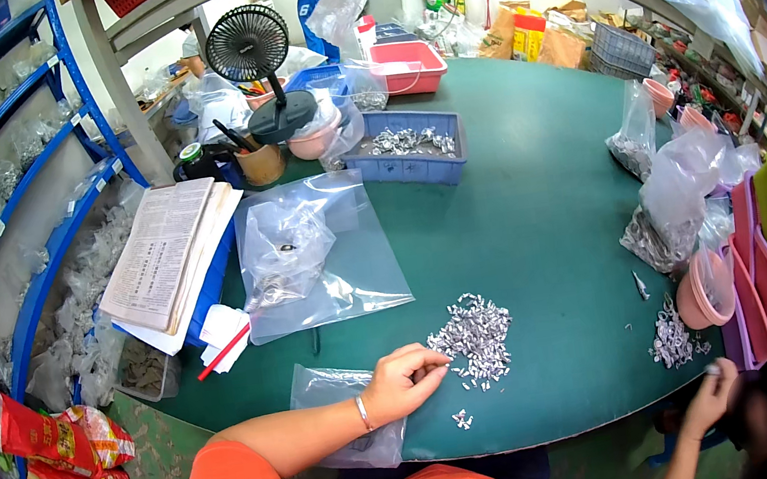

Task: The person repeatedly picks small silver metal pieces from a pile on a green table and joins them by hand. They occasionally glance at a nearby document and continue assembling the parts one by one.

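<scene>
A loose pile of small silvery metal parts point(474, 334) lies near the table's front edge. At its left side is my left hand point(407, 382), fingers curled and tips pinched together; whatever they grip is too small to make out. A few more small parts point(462, 419) lie apart, closer to me. Under my left wrist is a clear plastic bag point(353, 447). My right hand point(708, 402) is out at the lower right, beyond the table edge, with a small pale piece point(713, 370) between its fingertips. A second silvery heap point(673, 339) sits on the table above it.
Pink and purple bins point(753, 288), a pink cup point(703, 289) and filled bags point(668, 226) line the right side. Leftward are a large clear bag point(364, 242) and an open book point(163, 254). Behind stand a blue tray point(404, 171) and black fan point(250, 49).
</scene>
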Available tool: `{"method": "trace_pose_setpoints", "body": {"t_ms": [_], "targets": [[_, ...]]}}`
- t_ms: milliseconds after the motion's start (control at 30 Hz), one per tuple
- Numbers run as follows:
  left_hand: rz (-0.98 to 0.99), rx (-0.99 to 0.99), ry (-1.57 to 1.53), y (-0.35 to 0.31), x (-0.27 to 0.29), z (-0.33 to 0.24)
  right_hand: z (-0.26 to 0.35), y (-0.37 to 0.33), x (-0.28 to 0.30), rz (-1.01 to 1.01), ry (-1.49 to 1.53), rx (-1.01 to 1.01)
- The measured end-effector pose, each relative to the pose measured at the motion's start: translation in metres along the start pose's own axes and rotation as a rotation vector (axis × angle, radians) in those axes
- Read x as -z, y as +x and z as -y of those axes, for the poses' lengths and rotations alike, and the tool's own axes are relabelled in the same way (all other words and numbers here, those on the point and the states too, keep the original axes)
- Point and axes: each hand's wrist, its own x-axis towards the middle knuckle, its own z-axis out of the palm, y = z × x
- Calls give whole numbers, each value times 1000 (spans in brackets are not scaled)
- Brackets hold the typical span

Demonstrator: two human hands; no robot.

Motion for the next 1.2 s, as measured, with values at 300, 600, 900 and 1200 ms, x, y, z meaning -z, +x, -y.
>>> {"method": "trace_pose_setpoints", "body": {"t_ms": [300, 600, 900, 1200], "targets": [[143, -8, -225, 6, 0, -9, 279, -80, -126, 521, 876, 464], [102, 53, -257, 7, 3, -3, 307, -105, -146, 668, 929, 342], [114, 108, -260, 9, 5, 0, 302, -108, -156, 788, 879, 291], [119, 111, -252, 8, 4, 3, 305, -107, -156, 762, 900, 293]]}}
